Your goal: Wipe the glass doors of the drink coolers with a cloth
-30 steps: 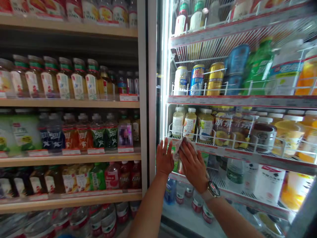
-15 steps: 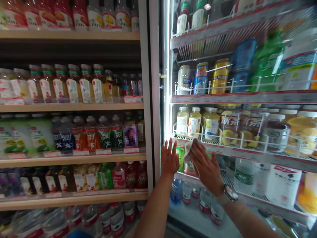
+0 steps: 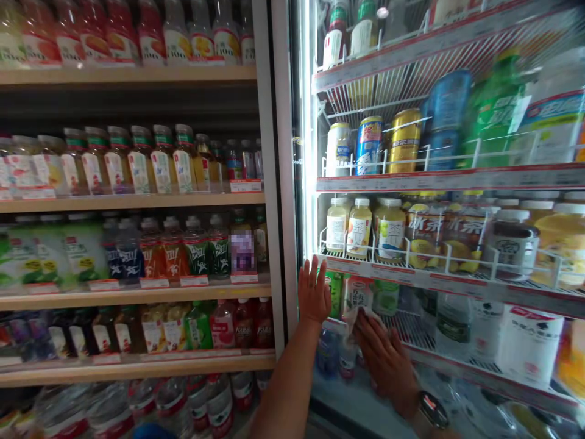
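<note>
My left hand (image 3: 314, 291) is raised with its fingers stretched up, flat against the left edge of the glass door of a lit drinks fridge. Nothing is in it. Lower and to the right, my right hand (image 3: 381, 350) presses a pale cloth (image 3: 359, 318) to the glass. Its fingers lie over most of the cloth, so only the upper and left edges show. A dark watch (image 3: 432, 410) is on the right wrist. Behind the glass near the hands stand a green carton (image 3: 335, 292), a red-and-white carton (image 3: 358, 292) and several bottles.
To the left, open wooden shelves (image 3: 137, 201) hold rows of bottled drinks. A grey upright frame (image 3: 284, 183) divides them from the fridge. Inside the fridge, wire shelves with label strips (image 3: 411, 182) carry cans and bottles, including a large green bottle (image 3: 498, 116).
My right hand has slid the cloth down the glass, from the shelf strip to below the cartons. My left hand stays in place. The view has shifted slightly.
</note>
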`<state>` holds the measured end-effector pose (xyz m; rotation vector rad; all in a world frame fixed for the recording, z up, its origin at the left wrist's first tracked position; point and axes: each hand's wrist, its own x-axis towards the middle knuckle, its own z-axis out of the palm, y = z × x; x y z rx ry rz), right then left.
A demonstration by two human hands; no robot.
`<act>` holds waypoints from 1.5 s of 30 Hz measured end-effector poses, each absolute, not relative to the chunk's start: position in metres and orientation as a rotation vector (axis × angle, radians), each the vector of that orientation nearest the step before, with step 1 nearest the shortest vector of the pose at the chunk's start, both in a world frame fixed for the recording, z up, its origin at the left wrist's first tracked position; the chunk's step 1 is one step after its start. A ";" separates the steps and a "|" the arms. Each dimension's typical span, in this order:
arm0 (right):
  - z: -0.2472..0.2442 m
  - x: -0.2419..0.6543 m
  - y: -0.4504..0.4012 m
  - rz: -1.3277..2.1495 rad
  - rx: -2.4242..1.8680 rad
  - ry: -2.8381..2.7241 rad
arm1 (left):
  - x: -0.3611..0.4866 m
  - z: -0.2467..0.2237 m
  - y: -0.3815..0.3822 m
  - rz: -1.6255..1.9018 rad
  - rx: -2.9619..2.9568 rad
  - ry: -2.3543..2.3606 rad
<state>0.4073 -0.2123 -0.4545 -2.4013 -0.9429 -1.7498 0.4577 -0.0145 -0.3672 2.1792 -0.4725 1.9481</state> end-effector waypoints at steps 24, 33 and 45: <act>-0.465 0.410 -0.228 -1.689 -2.347 -0.763 | 0.457 -0.368 -0.014 1.930 2.208 -0.457; -0.381 0.412 -0.230 -1.767 -2.342 -0.721 | 0.457 -0.367 -0.015 1.932 2.190 -0.467; -0.363 0.420 -0.187 -1.825 -2.352 -0.803 | 0.457 -0.367 -0.016 1.930 2.196 -0.464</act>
